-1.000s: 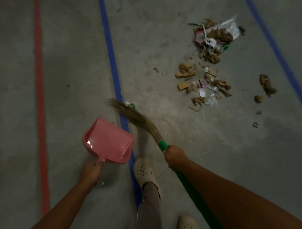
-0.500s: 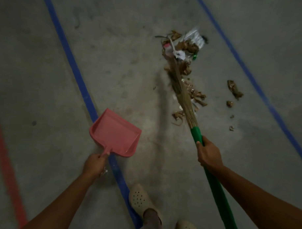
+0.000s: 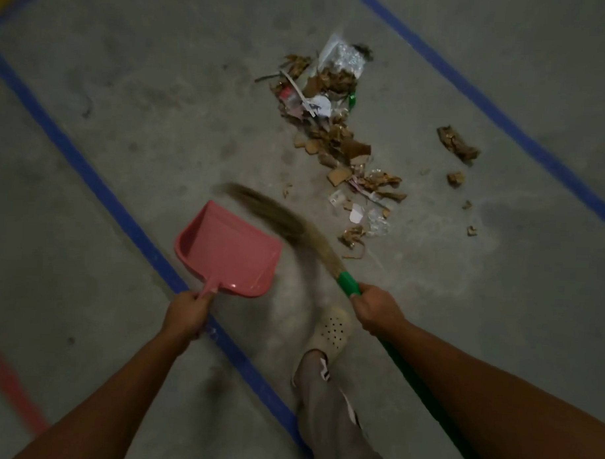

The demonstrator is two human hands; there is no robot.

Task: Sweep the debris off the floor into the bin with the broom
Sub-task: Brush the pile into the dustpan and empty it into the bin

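A strip of debris [image 3: 335, 137], mostly brown cardboard scraps, paper and clear plastic, lies on the grey concrete floor ahead of me. My right hand [image 3: 377, 309] grips the green handle of a broom [image 3: 294, 225]. Its straw bristles curve left, with their tip beside the far edge of the pink dustpan [image 3: 226, 250]. My left hand [image 3: 186, 313] holds the dustpan by its short handle, mouth facing away from me, held over the floor to the left of the debris. No bin is in view.
A few stray brown scraps [image 3: 458, 147] lie to the right of the main strip. Blue tape lines [image 3: 100, 188] cross the floor diagonally on both sides, and a red line [image 3: 11, 387] is at lower left. My foot in a pale perforated shoe [image 3: 332, 331] stands between my arms.
The broom has swung from pointing up into the debris pile back to the left, bristles now beside the dustpan. The debris strip looks drawn closer together. The dustpan has stayed in my left hand.
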